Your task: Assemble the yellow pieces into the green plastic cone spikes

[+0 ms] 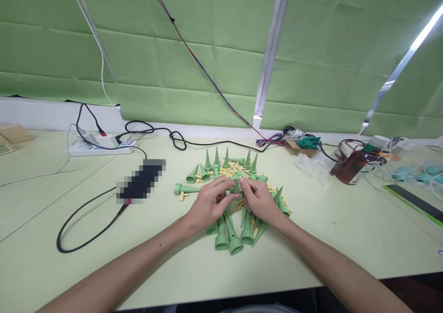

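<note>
Over the middle of a heap of parts, my left hand (212, 201) and my right hand (259, 198) meet. Between their fingertips is a green plastic watering spike (236, 186), its tip pointing up; its lower part is hidden by my fingers. More green spikes (222, 234) lie below my hands with their round open ends toward me. Behind my hands several spikes (207, 159) stand upright on their wide ends. Small yellow plastic valve pieces (228, 169) are scattered among them. One yellow valve (182, 196) lies at the left beside a spike on its side.
A blurred dark device (141, 181) with a black cable lies to the left, before a white power strip (100, 147). At the right are a brown bottle (355, 167), a plastic bag (313, 167) and a green-edged phone (415, 202). The table's front edge (221, 296) runs below my forearms.
</note>
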Demonstrator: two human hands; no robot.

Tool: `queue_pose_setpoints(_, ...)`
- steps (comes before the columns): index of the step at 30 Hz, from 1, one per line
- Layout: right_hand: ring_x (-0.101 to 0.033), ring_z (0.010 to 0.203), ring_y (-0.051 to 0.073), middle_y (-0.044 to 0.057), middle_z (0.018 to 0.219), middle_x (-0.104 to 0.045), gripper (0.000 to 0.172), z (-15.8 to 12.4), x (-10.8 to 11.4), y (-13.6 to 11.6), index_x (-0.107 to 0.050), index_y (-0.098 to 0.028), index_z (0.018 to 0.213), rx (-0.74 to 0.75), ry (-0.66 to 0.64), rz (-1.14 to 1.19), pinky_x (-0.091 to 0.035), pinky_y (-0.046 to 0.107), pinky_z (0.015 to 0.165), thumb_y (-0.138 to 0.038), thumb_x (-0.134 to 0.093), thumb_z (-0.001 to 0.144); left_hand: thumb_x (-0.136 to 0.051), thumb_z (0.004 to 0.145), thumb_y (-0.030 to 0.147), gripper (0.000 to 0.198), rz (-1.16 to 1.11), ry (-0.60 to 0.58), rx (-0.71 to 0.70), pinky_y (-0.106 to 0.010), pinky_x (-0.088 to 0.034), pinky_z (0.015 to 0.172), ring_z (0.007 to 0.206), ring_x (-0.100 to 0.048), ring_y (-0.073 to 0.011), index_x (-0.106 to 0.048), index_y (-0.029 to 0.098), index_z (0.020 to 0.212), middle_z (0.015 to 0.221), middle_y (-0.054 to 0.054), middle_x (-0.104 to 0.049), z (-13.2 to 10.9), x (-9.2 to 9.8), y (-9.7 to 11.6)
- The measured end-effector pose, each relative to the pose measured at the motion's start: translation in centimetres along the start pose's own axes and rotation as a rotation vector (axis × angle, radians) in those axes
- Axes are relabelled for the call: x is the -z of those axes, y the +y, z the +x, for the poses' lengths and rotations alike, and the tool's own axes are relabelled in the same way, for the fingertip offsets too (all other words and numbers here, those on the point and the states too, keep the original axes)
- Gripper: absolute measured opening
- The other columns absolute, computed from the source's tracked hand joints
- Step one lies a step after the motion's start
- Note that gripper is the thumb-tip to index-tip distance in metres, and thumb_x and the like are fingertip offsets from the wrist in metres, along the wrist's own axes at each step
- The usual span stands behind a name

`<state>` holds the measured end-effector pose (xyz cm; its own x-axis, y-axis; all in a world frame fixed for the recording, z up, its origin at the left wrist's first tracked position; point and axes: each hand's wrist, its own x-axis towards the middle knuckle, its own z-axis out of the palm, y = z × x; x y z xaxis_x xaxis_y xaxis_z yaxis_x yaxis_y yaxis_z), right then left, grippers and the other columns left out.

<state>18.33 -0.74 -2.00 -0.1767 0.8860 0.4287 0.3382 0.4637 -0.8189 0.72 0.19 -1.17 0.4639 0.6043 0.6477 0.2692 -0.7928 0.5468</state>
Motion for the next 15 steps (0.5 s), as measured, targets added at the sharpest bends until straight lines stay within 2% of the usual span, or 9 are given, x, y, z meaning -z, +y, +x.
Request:
queue_pose_setpoints(2,-0.033,0.045,0.01,-0.005,0.044,-0.034,0.05,0.0,0.0,0.0,-0.034,-0.021,0.056,-0.007,0.006,-0.007,-0.027,0.027,0.049,-0.044,-0.038,0.1,-0.056,0.092,0.017,0.008,0.054,-0.004,-0.08,-0.019,-0.043,0.053,0.07,-0.054,-0.0103,-0.061,0.018,0.098,0.099,-0.006,-0.061,-0.2,-0.1,-0.2)
queue_pose_setpoints(6,-0.032,0.044,0.01,-0.005,0.043,-0.033,0.051,0.0,-0.1,-0.1,-0.033,-0.021,0.054,-0.028,0.01,-0.012,-0.026,0.027,0.048,-0.044,-0.039,0.1,-0.055,0.091,0.01,0.029,0.169,0.049,-0.21,-0.021,-0.046,0.054,0.064,-0.054,-0.0071,-0.059,0.022,0.117,0.116,-0.01,-0.057,-0.5,-0.2,-0.5)
queue_pose_setpoints(12,-0.032,0.043,0.01,-0.005,0.043,-0.033,0.052,0.1,0.0,-0.6,-0.034,-0.021,0.055,-0.065,0.017,0.001,-0.025,0.027,0.047,-0.049,-0.039,0.098,-0.053,0.091,0.007,0.037,0.325,0.068,-0.342,-0.021,-0.043,0.05,0.058,-0.053,-0.0063,-0.055,0.022,0.125,0.116,-0.011,-0.06,-0.7,-0.3,-1.1)
queue_pose_setpoints(15,-0.033,0.044,0.011,-0.005,0.044,-0.034,0.053,0.2,0.0,-0.7,-0.035,-0.021,0.055,-0.078,0.011,0.004,-0.027,0.026,0.047,-0.051,-0.038,0.098,-0.056,0.09,0.009,0.035,0.343,0.055,-0.348,-0.02,-0.045,0.053,0.069,-0.061,-0.0101,-0.056,0.022,0.123,0.11,-0.009,-0.065,-0.7,-0.2,-1.0)
